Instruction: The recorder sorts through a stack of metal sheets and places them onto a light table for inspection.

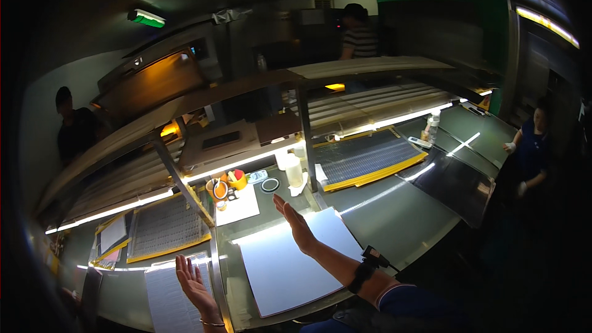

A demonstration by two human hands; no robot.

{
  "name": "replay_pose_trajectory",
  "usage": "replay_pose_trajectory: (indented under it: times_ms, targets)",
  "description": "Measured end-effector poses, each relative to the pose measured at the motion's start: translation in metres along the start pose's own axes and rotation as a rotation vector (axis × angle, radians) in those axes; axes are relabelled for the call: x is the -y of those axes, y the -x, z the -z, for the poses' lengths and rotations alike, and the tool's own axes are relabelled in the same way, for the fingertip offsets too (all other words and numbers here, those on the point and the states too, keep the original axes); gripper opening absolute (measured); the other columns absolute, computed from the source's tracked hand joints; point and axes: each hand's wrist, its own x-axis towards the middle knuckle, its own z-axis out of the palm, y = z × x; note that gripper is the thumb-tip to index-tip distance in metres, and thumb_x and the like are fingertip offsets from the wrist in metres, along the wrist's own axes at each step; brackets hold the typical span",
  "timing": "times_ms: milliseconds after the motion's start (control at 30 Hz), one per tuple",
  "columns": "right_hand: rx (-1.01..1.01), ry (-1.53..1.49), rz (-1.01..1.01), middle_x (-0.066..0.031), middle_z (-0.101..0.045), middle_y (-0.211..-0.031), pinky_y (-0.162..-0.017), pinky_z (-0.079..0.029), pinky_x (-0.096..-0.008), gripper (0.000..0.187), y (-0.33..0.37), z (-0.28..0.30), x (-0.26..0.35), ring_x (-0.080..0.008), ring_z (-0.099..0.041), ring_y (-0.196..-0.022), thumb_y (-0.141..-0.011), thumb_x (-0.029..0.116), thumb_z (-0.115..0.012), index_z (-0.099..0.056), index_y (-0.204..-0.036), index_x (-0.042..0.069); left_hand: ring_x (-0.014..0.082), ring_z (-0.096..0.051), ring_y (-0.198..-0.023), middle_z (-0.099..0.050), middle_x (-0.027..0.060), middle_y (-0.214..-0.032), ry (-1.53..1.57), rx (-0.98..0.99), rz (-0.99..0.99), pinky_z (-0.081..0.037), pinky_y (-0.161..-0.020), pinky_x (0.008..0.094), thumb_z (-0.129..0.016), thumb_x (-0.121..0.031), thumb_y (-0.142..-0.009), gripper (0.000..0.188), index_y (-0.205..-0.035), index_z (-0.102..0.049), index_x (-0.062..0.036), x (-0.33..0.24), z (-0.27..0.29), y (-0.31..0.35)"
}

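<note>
My left hand (pixel 196 288) is raised at the lower left with its fingers stretched out and nothing in it. A thin bracelet (pixel 212 323) circles that wrist. Behind this hand lies a pale, faintly lined sheet (pixel 161 296) on the table. My right hand (pixel 296 227) is also open and empty, its fingers extended above the upper part of a large white sheet (pixel 277 274). A black strap with a small device (pixel 364 273) sits on my right forearm. Whether either hand touches a sheet cannot be told.
Orange-rimmed containers (pixel 218 189), a round dark-rimmed lid (pixel 269 185) and a white bottle (pixel 294 171) stand beyond the sheet. Yellow-edged patterned films (pixel 370 159) lie on the lit table. A shelf frame (pixel 306 135) spans it. A gloved person (pixel 530 148) stands at right.
</note>
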Motion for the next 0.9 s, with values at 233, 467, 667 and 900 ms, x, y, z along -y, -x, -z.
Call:
replay_pose_trajectory:
  times_ms: [233,467,667,900]
  targets:
    - [0.182,-0.082,-0.198,-0.0051,-0.028,-0.142,-0.109,-0.01,-0.0346,0.051,-0.003,-0.043,-0.091,-0.0196,-0.024,-0.131,-0.094,0.034,-0.033,-0.026,-0.138,0.007,0.0221,-0.032,-0.126,-0.034,0.0077,-0.137,-0.05,-0.267,0.177,-0.022,-0.104,0.0415,-0.046,-0.032,-0.089,0.053,-0.134,-0.032,-0.0078,0.043,0.079,0.038]
    - [0.445,-0.069,-0.453,-0.0124,-0.023,-0.143,-0.108,-0.005,-0.0437,0.06,0.015,-0.138,-0.117,-0.0287,-0.018,-0.133,-0.092,0.053,-0.022,-0.021,-0.14,0.017,0.0397,-0.026,-0.126,-0.028,0.024,-0.137,-1.572,-0.263,0.136,-0.02,-0.104,0.0485,-0.05,-0.048,-0.081,0.074,-0.136,-0.026,-0.0055,0.075,0.161,0.127]
    - [0.692,0.186,-0.465,-0.0122,-0.042,-0.132,-0.101,-0.03,-0.0301,0.045,0.044,-0.168,-0.219,-0.023,-0.039,-0.121,-0.091,0.029,-0.047,-0.041,-0.13,0.008,0.0434,-0.026,-0.125,-0.028,0.0256,-0.135,-1.714,0.009,0.147,-0.019,-0.101,0.0559,-0.054,-0.049,-0.079,0.062,-0.132,-0.037,-0.0222,0.089,0.168,0.17]
    - [1.1,0.77,0.049,-0.0141,-0.047,-0.122,-0.089,-0.036,-0.0511,0.045,0.07,-0.224,-0.243,-0.0311,-0.044,-0.112,-0.079,0.026,-0.057,-0.047,-0.12,0.009,0.0413,-0.041,-0.114,-0.044,0.0299,-0.121,-1.382,0.27,0.163,-0.035,-0.096,0.0437,-0.065,-0.029,-0.075,0.046,-0.108,-0.055,0.0011,0.07,0.194,0.188]
